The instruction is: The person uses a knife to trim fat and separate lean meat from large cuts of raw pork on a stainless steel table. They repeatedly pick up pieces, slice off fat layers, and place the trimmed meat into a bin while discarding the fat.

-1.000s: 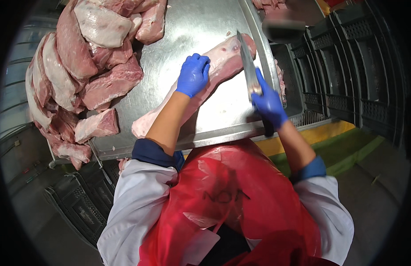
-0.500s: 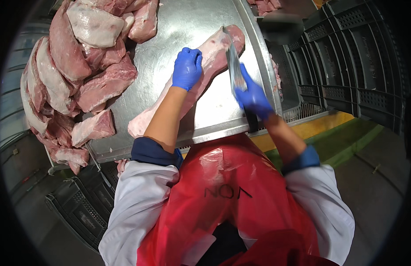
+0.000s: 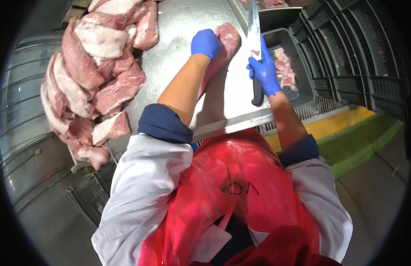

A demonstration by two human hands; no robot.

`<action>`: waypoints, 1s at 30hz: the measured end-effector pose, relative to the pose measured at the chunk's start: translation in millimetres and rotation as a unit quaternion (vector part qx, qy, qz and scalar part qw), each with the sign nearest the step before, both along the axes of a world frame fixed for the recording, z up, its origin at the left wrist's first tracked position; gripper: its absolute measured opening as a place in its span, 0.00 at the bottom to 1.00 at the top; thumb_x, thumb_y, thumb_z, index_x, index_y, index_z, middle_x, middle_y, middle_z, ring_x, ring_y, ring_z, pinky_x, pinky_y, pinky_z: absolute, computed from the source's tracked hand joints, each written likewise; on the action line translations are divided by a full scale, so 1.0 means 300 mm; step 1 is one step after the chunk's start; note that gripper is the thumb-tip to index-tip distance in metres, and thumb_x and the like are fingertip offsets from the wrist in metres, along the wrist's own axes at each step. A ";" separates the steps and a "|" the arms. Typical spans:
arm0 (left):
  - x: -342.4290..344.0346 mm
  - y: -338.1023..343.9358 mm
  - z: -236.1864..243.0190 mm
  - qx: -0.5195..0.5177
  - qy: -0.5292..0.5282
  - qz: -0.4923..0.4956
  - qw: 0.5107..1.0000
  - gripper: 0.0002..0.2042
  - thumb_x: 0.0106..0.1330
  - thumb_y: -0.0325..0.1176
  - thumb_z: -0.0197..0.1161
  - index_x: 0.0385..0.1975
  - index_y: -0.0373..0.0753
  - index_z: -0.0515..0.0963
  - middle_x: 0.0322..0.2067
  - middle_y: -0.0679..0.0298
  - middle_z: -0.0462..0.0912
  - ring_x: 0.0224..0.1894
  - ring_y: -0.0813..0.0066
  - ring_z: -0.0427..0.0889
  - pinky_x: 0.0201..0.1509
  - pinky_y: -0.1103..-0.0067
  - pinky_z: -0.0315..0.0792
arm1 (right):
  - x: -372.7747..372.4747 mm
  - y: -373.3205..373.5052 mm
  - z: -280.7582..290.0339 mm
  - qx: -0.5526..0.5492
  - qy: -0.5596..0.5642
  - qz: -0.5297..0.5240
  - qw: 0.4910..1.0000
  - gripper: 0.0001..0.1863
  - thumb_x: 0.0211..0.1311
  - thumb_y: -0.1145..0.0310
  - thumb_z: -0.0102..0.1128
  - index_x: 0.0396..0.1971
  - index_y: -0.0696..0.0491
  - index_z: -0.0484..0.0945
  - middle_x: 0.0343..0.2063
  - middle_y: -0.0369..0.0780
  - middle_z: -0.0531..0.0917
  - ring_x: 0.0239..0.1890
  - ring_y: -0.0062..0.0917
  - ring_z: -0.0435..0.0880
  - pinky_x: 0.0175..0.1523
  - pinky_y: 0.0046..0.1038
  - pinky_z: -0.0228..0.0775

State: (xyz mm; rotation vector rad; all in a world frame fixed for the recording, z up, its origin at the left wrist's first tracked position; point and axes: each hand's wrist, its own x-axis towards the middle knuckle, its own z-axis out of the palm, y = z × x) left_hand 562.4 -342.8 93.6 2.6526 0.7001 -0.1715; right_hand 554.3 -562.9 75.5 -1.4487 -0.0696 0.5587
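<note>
A long pink cut of raw meat (image 3: 224,46) lies on the steel table (image 3: 183,26). My left hand (image 3: 206,42), in a blue glove, presses down on its far end. My right hand (image 3: 264,70), also blue-gloved, is closed around the black handle of a long knife (image 3: 254,26). The blade points away from me, just right of the meat. I wear a red plastic apron over a white coat.
A large heap of raw meat cuts (image 3: 92,75) fills the table's left side. A dark crate (image 3: 290,66) with meat trimmings stands right of the table, beside stacked black crates (image 3: 356,57). Another crate (image 3: 88,199) sits on the floor at lower left.
The view has shifted. My left hand slid up the cut to its far end, and my right hand with the knife came off the meat toward its right side.
</note>
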 end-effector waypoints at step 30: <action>-0.025 0.161 0.028 -0.275 -0.104 0.049 0.954 0.09 0.58 0.30 0.62 0.28 0.30 0.83 0.25 0.61 0.84 0.28 0.76 0.79 0.37 0.80 0.73 | 0.038 0.123 -0.021 -0.074 -0.002 0.313 0.947 0.43 0.63 0.75 0.54 0.75 0.30 0.50 0.21 0.38 0.79 0.18 0.18 0.75 0.27 0.24 0.74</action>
